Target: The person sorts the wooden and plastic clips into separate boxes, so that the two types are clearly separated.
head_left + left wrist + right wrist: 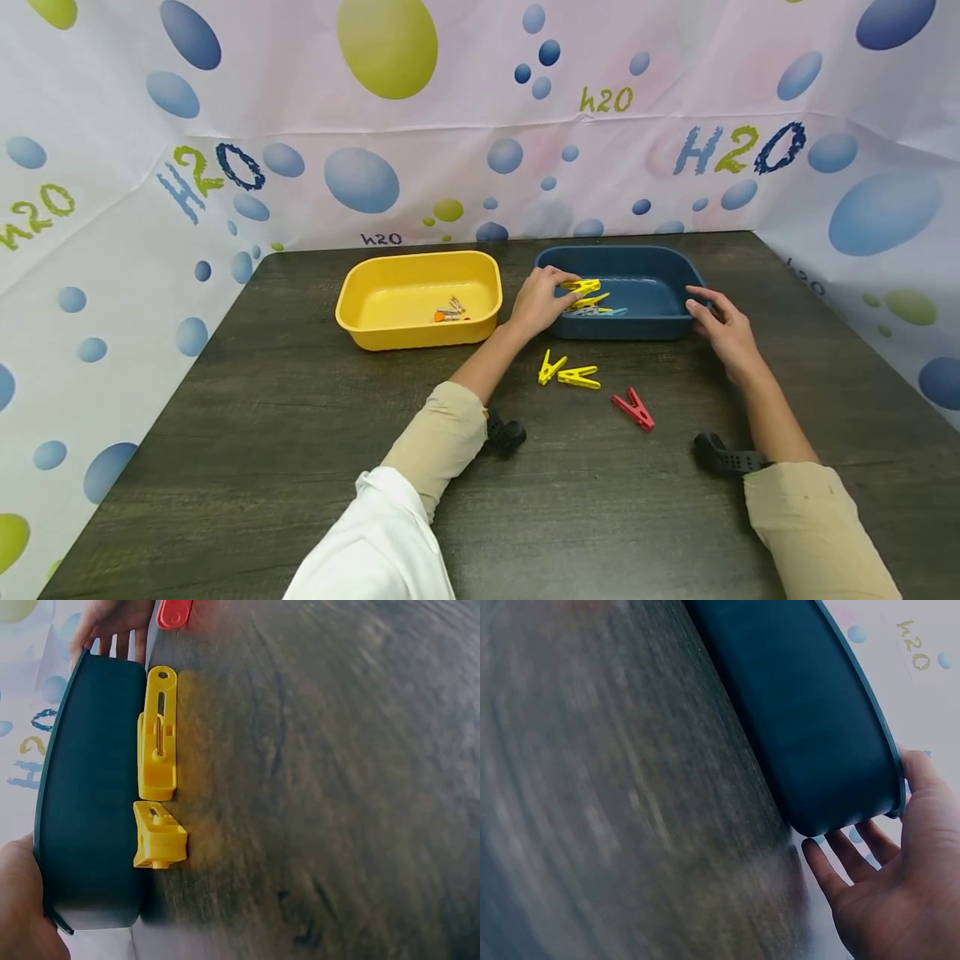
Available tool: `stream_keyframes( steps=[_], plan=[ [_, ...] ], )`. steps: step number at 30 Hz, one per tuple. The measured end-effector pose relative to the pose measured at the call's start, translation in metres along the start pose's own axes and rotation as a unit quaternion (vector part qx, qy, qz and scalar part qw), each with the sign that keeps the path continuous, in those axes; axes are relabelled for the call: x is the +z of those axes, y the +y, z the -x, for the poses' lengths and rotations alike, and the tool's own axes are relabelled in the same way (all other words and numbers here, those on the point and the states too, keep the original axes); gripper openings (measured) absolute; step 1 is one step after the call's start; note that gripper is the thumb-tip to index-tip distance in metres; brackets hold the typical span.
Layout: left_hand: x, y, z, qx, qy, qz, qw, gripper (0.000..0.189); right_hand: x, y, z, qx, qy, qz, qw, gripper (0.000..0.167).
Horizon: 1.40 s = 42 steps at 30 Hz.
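My left hand [542,298] reaches over the left end of the blue bin [615,329], its thumb and index finger pinching a yellow clothespin [587,285]. Below that one, more yellow, grey and light-blue clothespins [588,310] lie in the bin's left end. At the bin's right end, my right hand [727,333] holds the rim. In the right wrist view the fingers [826,871] of that hand spread along the outside wall. Two yellow clothespins [579,377] and a red clothespin [634,409] rest on the table in front of the bin.
Left of the blue bin stands a yellow bin [420,337] holding several small metal-and-orange pieces [452,313]. The dark wood table [262,433] meets a white curtain [285,75] with printed ovals at its back and sides.
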<state>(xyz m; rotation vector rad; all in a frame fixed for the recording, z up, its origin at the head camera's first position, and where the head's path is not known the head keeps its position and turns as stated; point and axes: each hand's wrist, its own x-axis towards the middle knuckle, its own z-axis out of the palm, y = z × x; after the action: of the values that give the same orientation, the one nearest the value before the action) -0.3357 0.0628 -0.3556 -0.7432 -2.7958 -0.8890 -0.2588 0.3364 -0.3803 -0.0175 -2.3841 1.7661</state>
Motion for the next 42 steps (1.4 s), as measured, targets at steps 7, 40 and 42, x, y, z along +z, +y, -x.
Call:
stream_keyframes(
  steps=[7, 40, 42],
  plan=[
    [-0.001, 0.002, -0.002, -0.003, -0.007, -0.010, 0.9999, 0.034, 0.000, -0.003, 0.000, -0.003, 0.001, -0.001, 1.0000, 0.048],
    [0.002, 0.013, -0.010, -0.034, -0.031, -0.058, 0.9972, 0.034, -0.003, 0.003, -0.002, -0.003, -0.004, 0.020, 0.9998, 0.048],
    [0.004, 0.012, -0.010, -0.038, -0.026, -0.059, 0.9972, 0.035, -0.002, 0.003, -0.002, -0.003, -0.006, 0.021, 0.9998, 0.049]
  ],
)
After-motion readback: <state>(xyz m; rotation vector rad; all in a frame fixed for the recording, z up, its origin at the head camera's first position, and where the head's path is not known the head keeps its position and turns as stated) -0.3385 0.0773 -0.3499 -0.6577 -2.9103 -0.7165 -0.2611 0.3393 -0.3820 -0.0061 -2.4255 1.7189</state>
